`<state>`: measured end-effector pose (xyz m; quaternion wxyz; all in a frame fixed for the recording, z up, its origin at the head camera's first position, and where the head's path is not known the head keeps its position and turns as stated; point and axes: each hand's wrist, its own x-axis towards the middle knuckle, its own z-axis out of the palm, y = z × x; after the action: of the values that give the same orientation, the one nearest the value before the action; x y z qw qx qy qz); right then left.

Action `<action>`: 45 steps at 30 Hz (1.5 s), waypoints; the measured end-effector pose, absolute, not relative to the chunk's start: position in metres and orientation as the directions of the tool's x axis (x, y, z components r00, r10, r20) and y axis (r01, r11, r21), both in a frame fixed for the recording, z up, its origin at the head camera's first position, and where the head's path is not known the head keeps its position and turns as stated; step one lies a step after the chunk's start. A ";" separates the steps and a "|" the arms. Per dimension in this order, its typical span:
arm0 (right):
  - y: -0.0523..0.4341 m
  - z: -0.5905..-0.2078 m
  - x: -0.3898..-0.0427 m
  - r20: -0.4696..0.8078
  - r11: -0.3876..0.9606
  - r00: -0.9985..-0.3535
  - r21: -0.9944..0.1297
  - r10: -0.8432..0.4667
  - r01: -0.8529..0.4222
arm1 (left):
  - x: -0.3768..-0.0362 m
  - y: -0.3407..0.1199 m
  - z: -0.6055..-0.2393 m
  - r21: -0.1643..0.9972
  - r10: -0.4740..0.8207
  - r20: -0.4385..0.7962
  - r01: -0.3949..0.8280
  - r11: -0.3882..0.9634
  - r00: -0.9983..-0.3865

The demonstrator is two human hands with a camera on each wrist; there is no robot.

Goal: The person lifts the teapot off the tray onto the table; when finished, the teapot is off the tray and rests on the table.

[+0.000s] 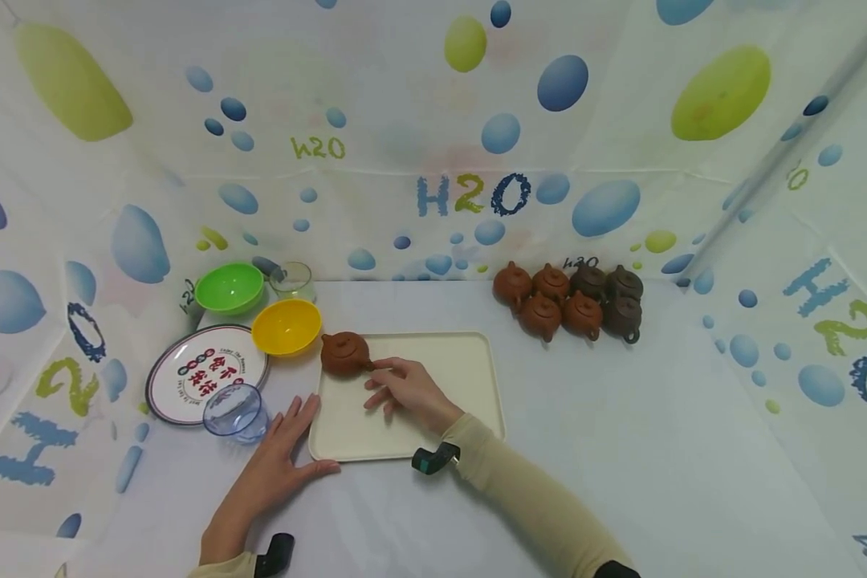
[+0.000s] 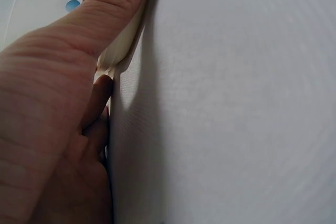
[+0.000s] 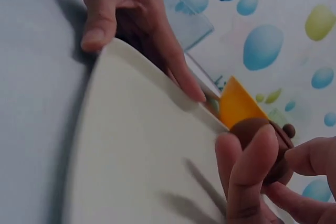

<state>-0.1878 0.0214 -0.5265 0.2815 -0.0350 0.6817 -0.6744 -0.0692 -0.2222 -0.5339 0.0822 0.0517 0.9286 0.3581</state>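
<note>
A small reddish-brown clay teapot (image 1: pixel 344 353) is placed in the far left corner of a cream rectangular plastic tray (image 1: pixel 462 365), which lies flat on the white table (image 1: pixel 621 449). The right hand (image 1: pixel 405 390) is rested on the tray just beside the teapot; its fingers are loosely extended and the fingertips (image 3: pixel 247 156) are seen at the teapot's side, but nothing is grasped. The left hand (image 1: pixel 282 466) is laid flat on the table, with straight fingers against the left edge of the tray and the thumb (image 2: pixel 113 14) pressed along the near left corner. A round yellow plastic bowl (image 1: pixel 286 327) is found just beyond the tray's left corner, near a green plastic bowl (image 1: pixel 229 287), a printed round plate (image 1: pixel 188 377) and a clear bluish glass (image 1: pixel 235 410). A group of seven more clay teapots (image 1: pixel 571 301) stands well apart at the back right.
</note>
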 end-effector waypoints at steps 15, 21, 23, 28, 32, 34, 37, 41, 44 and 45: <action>-0.001 -0.524 -0.177 -0.301 -0.081 -0.861 -0.928 -0.409 0.362 | -0.069 -0.222 -0.535 0.673 0.153 -0.103 0.045 0.738 -0.983; 0.000 -0.525 -0.178 -0.305 -0.059 -0.875 -0.934 -0.376 0.351 | -0.070 -0.221 -0.533 0.672 0.155 -0.118 0.036 0.740 -0.981; 0.002 -0.524 -0.177 -0.310 -0.044 -0.879 -0.936 -0.362 0.348 | -0.070 -0.221 -0.533 0.673 0.156 -0.121 0.035 0.739 -0.980; 0.008 -0.519 -0.173 -0.303 -0.023 -0.886 -0.943 -0.352 0.331 | -0.069 -0.221 -0.533 0.676 0.156 -0.122 0.033 0.736 -0.980; 0.015 -0.513 -0.170 -0.298 -0.030 -0.885 -0.944 -0.358 0.330 | -0.068 -0.222 -0.533 0.674 0.155 -0.109 0.042 0.738 -0.982; 0.020 -0.510 -0.168 -0.295 -0.033 -0.885 -0.944 -0.359 0.328 | -0.068 -0.222 -0.534 0.673 0.155 -0.111 0.041 0.739 -0.982; 0.030 -0.507 -0.163 -0.278 -0.041 -0.891 -0.949 -0.360 0.313 | -0.068 -0.222 -0.535 0.670 0.157 -0.111 0.042 0.741 -0.981; 0.044 -0.505 -0.156 -0.262 -0.033 -0.895 -0.956 -0.360 0.293 | -0.068 -0.222 -0.535 0.668 0.157 -0.108 0.045 0.743 -0.982; 0.055 -0.504 -0.149 -0.265 -0.009 -0.896 -0.958 -0.355 0.287 | -0.068 -0.222 -0.535 0.667 0.157 -0.103 0.049 0.744 -0.982; 0.059 -0.504 -0.146 -0.263 -0.002 -0.897 -0.959 -0.355 0.283 | -0.068 -0.221 -0.535 0.667 0.156 -0.103 0.049 0.744 -0.982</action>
<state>-0.1464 0.0586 -0.5041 0.2255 -0.0272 0.6694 -0.7073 -0.0681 -0.2215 -0.5349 0.0763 0.0551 0.9306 0.3537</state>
